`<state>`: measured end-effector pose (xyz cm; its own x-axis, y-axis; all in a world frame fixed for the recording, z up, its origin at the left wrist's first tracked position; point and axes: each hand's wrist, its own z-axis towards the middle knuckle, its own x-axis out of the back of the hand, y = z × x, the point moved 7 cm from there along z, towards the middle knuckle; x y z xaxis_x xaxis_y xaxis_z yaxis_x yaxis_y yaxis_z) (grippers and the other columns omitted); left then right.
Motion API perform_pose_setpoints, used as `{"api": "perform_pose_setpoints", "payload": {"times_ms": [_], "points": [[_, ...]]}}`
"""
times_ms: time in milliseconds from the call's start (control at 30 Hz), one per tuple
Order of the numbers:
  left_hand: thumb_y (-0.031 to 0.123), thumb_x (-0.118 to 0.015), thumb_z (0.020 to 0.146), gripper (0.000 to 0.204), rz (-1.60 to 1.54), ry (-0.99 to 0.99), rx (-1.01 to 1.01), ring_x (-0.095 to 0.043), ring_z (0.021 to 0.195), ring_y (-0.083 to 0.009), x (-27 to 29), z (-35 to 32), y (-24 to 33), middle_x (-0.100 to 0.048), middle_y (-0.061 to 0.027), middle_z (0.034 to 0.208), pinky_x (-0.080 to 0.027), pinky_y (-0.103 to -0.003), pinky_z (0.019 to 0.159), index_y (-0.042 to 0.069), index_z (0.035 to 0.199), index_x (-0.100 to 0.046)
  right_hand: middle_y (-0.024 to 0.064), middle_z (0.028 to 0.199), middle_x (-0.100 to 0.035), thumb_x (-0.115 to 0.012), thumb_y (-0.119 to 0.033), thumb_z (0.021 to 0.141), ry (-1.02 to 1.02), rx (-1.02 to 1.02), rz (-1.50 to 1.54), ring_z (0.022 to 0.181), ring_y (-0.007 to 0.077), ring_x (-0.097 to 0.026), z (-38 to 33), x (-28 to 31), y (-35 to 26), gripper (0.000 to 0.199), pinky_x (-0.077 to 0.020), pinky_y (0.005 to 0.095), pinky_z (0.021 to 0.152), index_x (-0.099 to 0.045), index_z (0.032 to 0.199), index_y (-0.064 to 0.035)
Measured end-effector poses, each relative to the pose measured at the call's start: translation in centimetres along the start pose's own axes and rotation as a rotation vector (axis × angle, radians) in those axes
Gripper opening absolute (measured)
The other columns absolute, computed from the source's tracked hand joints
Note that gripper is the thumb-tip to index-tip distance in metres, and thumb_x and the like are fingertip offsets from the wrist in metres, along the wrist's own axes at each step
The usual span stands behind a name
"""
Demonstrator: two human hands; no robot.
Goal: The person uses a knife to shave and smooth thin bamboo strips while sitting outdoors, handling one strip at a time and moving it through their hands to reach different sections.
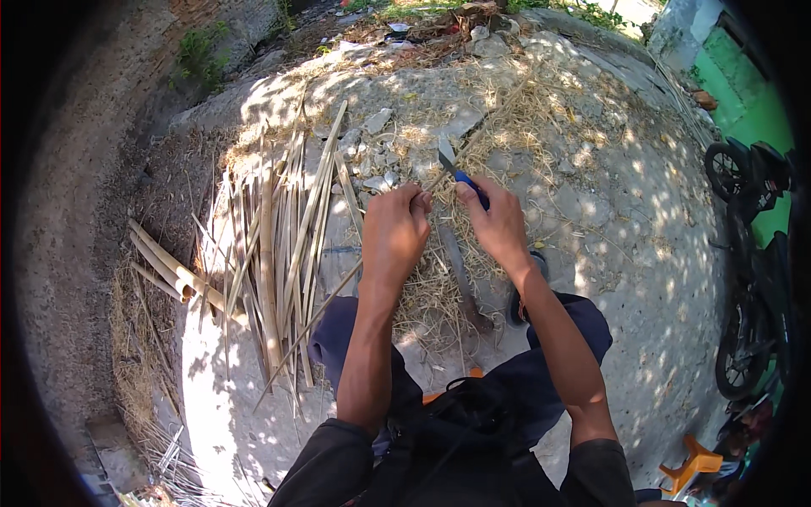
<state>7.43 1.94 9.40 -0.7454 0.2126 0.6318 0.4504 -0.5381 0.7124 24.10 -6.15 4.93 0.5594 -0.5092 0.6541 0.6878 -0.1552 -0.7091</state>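
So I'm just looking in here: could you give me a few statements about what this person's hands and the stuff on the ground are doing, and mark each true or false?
1. The right hand holds a blue-handled knife. True.
2. The left hand is empty. False: it grips a thin bamboo strip.
3. A pile of bamboo strips lies to the person's left. True.
4. A bicycle stands at the right. False: it is a motorcycle.
5. The ground is wet mud. False: it is dry, with shavings.

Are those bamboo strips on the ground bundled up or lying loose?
Loose: the bamboo strips lie spread side by side on the ground, no tie visible.
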Motion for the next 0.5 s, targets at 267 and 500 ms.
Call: {"api": "perform_pose_setpoints", "payload": {"times_ms": [267,500], "points": [[0.013,-0.067,0.101,0.023,0.001,-0.056,-0.126,-0.066,0.063,-0.034,0.0,-0.8,-0.3,-0.071,-0.0211,0.074,-0.051,-0.044,0.066,-0.005,0.09,-0.076,0.0169,0.076,-0.072,-0.062,-0.051,0.106,0.11,-0.174,-0.051,0.075,0.0383,-0.073,2.9,2.4,7.0,0.047,-0.0529,0.0494,0.07,-0.08,0.105,-0.0064],[0.011,-0.066,0.1,0.02,-0.011,-0.224,0.0,-0.058,0.06,-0.0219,3.3,-1.4,-1.1,-0.068,-0.0153,0.072,-0.045,-0.037,0.062,-0.004,0.092,-0.076,0.0201,0.086,-0.076,-0.062,-0.048,0.105,0.213,-0.227,0.001,0.084,0.0391,-0.074,4.2,3.9,11.3,0.047,-0.0543,0.0475,0.078,-0.081,0.112,-0.006]]}}
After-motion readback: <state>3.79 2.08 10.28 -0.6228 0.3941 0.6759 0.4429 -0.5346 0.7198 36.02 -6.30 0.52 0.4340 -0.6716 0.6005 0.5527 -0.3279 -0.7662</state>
